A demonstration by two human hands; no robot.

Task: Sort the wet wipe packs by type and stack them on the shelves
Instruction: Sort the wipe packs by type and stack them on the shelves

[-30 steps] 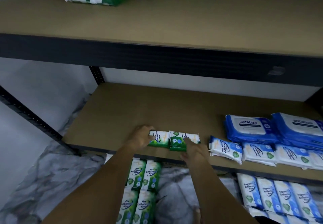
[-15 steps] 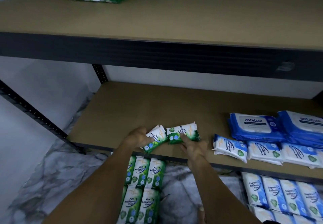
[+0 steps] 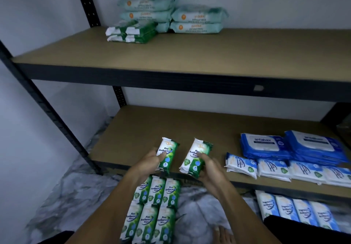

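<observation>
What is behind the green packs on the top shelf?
Behind the green packs stands a stack of pale mint packs; its lowest pack is mostly covered, so its label cannot be read.

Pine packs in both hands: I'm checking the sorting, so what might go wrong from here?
The left hand and right hand hold the left pack and right pack over the lower shelf's front edge; set there, either might slide off. The right pack is near the blue fragrance packs, so types could mix.
</observation>
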